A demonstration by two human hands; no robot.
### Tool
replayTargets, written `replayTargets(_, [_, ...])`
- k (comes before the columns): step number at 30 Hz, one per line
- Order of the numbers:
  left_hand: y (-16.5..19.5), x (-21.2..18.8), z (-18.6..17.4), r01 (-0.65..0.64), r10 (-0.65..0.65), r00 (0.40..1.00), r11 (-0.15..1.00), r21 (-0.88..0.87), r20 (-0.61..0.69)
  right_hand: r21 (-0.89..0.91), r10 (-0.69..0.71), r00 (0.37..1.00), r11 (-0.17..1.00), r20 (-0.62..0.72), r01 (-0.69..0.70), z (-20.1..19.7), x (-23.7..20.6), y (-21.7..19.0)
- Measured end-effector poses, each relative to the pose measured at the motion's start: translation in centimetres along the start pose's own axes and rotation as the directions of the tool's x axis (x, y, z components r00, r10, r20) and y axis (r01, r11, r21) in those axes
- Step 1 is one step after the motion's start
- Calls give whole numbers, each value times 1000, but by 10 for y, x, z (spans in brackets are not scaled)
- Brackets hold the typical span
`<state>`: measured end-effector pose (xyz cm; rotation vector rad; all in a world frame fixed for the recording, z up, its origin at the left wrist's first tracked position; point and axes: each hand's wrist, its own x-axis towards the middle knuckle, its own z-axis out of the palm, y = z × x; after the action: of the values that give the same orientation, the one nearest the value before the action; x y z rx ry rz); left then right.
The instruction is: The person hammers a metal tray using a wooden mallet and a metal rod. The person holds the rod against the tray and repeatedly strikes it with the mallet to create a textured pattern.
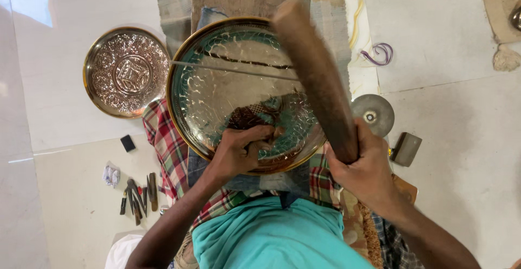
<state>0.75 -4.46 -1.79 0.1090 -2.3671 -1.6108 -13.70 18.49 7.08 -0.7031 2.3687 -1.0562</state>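
Wooden mallet (317,79) clamped in right hand (362,167) fingers | left hand (239,151) fingers closed, resting on brass plate (217,95)

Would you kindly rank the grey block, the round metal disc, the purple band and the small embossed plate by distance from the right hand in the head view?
From the right hand:
1. Round metal disc, just above it.
2. Grey block, to its right; close to the disc's distance.
3. Purple band, farther up the floor.
4. Small embossed plate, far left, beyond the large plate.
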Motion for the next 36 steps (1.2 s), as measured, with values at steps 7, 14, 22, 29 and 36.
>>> replayTargets(7, [-7,0,3,-21,20,999,1000,20,25,-106,89,991,991,101,-78,5,-4,2])
replayTargets(14, [-3,1,0,-23,24,999,1000,-14,23,-303,-194,975,927,111,219,-1,2,-3])
replayTargets(22, [2,3,2,9,-11,1000,997,73,25,-459,33,951,881,308,119,-13,11,-1])
replayTargets(29, [0,2,0,-27,26,1000,999,33,11,-217,-145,977,960,157,177,-4,3,2])
replayTargets(36, [-4,-1,1,-12,12,1000,1000,-2,8,-267,-40,986,960,164,84,-1,2,-3])
